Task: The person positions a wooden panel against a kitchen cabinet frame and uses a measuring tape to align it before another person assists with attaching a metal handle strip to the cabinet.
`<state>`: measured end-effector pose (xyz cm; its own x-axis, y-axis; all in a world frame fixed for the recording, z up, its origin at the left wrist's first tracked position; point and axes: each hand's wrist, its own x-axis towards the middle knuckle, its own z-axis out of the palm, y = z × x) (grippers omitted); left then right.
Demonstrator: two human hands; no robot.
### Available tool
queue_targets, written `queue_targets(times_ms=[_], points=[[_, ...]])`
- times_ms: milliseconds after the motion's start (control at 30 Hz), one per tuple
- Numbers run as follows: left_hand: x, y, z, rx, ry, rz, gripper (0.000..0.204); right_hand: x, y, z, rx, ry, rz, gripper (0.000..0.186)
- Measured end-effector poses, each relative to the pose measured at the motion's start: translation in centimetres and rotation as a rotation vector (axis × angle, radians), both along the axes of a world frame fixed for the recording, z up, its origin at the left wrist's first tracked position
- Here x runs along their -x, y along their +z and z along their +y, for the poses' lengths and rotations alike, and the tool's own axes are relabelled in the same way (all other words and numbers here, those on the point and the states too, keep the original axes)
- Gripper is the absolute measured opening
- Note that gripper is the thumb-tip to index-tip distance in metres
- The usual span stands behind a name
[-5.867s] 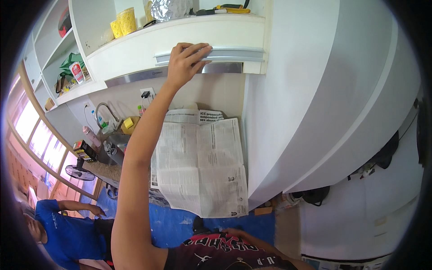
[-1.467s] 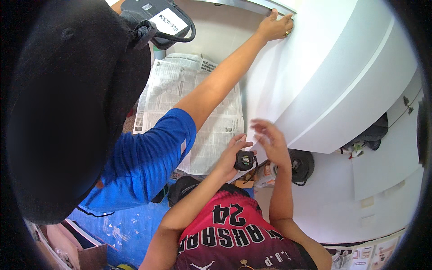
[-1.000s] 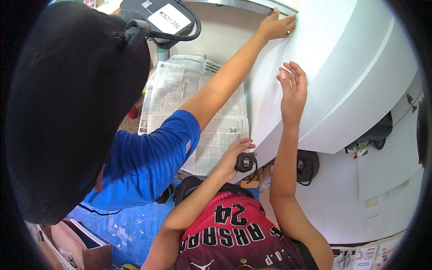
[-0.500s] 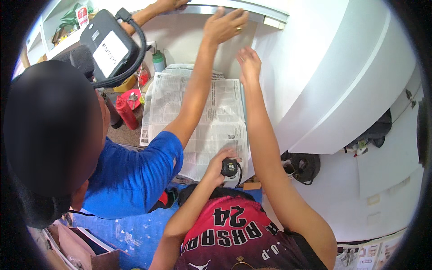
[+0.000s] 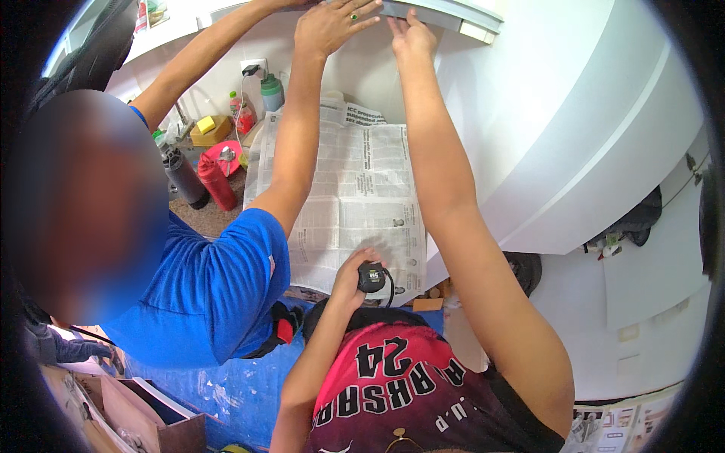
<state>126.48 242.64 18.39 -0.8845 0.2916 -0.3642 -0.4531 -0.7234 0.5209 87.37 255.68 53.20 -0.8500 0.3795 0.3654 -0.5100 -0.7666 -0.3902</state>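
Observation:
My left hand (image 5: 348,281) is closed around a black tape measure (image 5: 371,277), held low in front of my torso over the newspaper (image 5: 362,189). A black cord loop hangs from the tape measure. My right arm stretches up, and my right hand (image 5: 414,41) has its fingers extended at the underside of a grey rail (image 5: 445,18) along the upper edge. Whether the fingertips touch the rail is hard to tell. Beside it, a co-worker's hand (image 5: 326,29) with a ring lies against the same rail, fingers spread. The co-worker's other hand is partly cut off at the top.
A co-worker in a blue shirt (image 5: 204,287) stands close on my left. On the counter are a red bottle (image 5: 217,183), a dark bottle (image 5: 184,178), a pink plate (image 5: 222,156) and a green-lidded container (image 5: 272,92). A white curved panel (image 5: 574,151) rises at right.
My right hand has risen to the rail. The co-worker's nearer hand has shifted left and up along it. My left hand has moved slightly left, still holding the tape measure.

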Motion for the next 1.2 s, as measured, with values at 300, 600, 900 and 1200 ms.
queue_targets(times_ms=[300,600,900,1200], points=[[0.5,0.8,-0.3,-0.005,-0.038,0.031,0.031,-1.6,0.3,-0.9,0.047,0.027,-0.020,0.041],[2.7,1.5,-0.5,0.024,-0.108,0.056,0.031,-3.4,0.0,-1.6,-0.004,-0.051,0.003,0.042],[3.2,2.1,-0.7,0.052,-0.158,0.065,0.032,-4.0,-0.5,-1.3,-0.040,-0.055,0.085,0.033],[2.4,2.3,-1.4,0.053,-0.168,0.086,0.034,-4.8,1.0,-1.8,-0.016,-0.069,-0.067,0.039]])
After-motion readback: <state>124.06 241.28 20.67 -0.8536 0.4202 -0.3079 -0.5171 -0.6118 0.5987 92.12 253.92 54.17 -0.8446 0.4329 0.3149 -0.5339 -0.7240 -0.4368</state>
